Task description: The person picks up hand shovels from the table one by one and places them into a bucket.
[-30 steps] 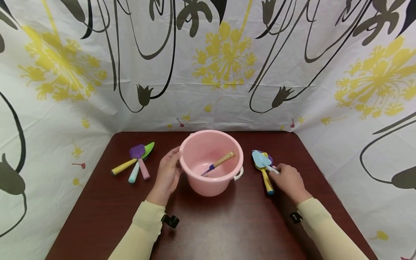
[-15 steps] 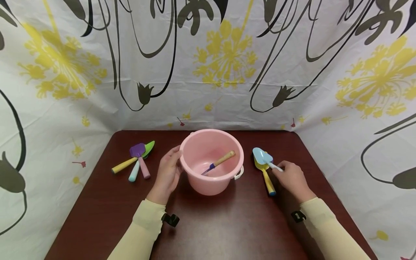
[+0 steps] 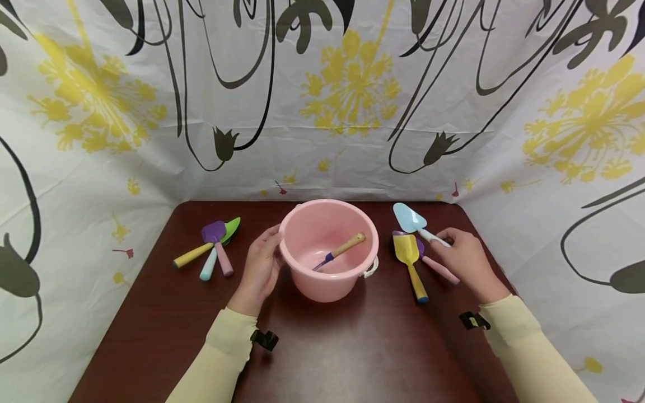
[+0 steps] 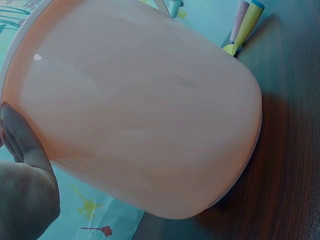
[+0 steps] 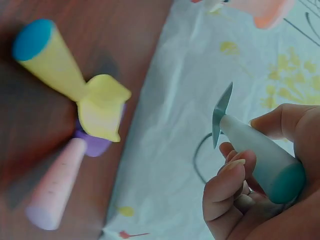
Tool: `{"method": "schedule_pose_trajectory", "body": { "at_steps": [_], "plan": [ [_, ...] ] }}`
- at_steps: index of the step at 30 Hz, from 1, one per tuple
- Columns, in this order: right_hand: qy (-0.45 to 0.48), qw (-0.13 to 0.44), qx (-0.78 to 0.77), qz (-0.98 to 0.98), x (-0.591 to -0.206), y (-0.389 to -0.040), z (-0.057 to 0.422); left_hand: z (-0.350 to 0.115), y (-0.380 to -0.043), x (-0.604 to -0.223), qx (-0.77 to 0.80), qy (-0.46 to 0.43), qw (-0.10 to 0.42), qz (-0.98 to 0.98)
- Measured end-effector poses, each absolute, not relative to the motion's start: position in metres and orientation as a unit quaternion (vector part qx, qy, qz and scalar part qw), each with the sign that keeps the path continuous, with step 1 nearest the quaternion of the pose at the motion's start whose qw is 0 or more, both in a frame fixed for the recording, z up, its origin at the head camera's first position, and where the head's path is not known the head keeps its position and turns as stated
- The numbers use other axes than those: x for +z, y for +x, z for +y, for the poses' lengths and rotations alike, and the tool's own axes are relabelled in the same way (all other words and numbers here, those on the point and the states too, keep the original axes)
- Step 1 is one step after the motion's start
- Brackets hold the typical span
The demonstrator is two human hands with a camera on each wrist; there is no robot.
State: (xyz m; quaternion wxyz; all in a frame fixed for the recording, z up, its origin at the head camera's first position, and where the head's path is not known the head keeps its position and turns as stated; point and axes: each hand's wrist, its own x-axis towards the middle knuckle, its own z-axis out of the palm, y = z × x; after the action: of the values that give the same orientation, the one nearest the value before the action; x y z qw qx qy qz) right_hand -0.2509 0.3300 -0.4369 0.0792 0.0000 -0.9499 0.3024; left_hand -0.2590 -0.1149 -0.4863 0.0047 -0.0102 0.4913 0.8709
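A pink bucket (image 3: 322, 288) stands at the middle of the table, and my left hand (image 3: 258, 270) grips its rim on the left side. Inside the bucket leans a small tool with a wooden handle (image 3: 346, 245) and a purple collar; its tip is low in the bucket. My right hand (image 3: 468, 263) pinches the pale handle of a light blue trowel (image 3: 409, 218), raised with its blade pointing away. In the right wrist view the trowel's handle (image 5: 262, 155) ends in a teal cap. Below it on the table lie a yellow shovel (image 3: 407, 249) and a purple shovel with a pink handle (image 3: 440, 270).
Left of the bucket, a purple spatula-shaped shovel (image 3: 214, 233) with a pink handle overlaps a green-bladed trowel (image 3: 232, 228), with yellow and mint handles fanned out beneath. A patterned white cloth (image 3: 322, 162) rises behind the dark wooden table (image 3: 322, 358) and along both sides.
My right hand has lifted the light blue trowel off the pile and moved it up and away, uncovering the yellow and purple shovels. My left hand stays on the bucket.
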Motion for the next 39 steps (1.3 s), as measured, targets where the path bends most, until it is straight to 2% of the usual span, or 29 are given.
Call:
{"method": "schedule_pose_trajectory", "body": {
  "at_steps": [7,14,23,28,39],
  "plan": [
    [0.02,0.084,0.321,-0.943,-0.404,-0.247,0.317,-0.115,-0.259,-0.486,0.871,-0.01,0.005,0.49],
    [0.077,0.107,0.308,-0.942,-0.378,-0.244,0.302,-0.115,-0.26,-0.485,0.871,-0.01,0.006,0.492],
    [0.119,0.046,0.293,-0.947,-0.35,-0.243,0.268,-0.116,-0.26,-0.484,0.868,-0.016,0.008,0.496],
    [0.13,0.01,0.306,-0.943,-0.347,-0.248,0.251,-0.115,-0.259,-0.485,0.87,-0.02,0.009,0.493],
    [0.18,-0.02,0.294,-0.939,-0.352,-0.261,0.23,-0.113,-0.261,-0.487,0.875,-0.021,0.006,0.484]
  ]
}}
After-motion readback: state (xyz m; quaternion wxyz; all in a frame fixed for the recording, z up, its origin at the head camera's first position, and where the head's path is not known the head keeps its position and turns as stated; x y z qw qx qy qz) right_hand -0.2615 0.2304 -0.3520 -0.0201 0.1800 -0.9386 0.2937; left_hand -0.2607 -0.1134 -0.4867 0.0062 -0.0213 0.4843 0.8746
